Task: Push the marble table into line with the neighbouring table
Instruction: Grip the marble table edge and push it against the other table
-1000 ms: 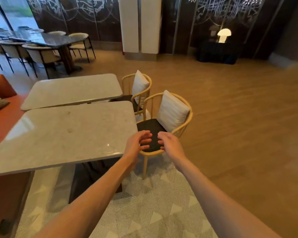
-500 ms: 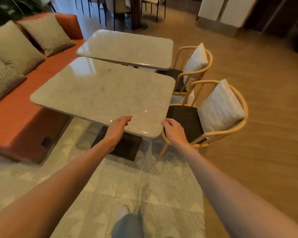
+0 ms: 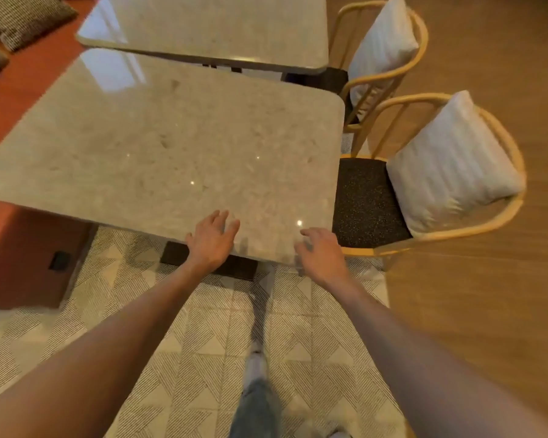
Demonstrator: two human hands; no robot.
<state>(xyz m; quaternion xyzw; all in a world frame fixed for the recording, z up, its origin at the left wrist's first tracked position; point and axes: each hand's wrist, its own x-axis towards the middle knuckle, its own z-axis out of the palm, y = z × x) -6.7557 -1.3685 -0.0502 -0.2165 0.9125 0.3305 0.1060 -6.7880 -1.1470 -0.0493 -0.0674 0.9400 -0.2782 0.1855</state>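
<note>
The marble table [image 3: 171, 147] fills the middle of the view, its pale polished top skewed against the neighbouring table [image 3: 222, 30] beyond it; its right edge sticks out further right than that one's. My left hand [image 3: 212, 240] lies over the near edge with fingers spread, palm down on the top. My right hand [image 3: 321, 252] hovers at the near right corner, fingers apart, holding nothing. Whether it touches the marble I cannot tell.
Two cane chairs with white cushions stand to the right, the near chair [image 3: 431, 181] tight against the marble table's side, the far chair [image 3: 383, 49] beyond. An orange bench [image 3: 23, 241] with cushions runs along the left. A patterned rug [image 3: 178, 336] and my leg [image 3: 257, 399] are below.
The view has dropped and closed in on the marble table. Both hands have moved forward from just off the near edge to over it, the left one now flat on the top.
</note>
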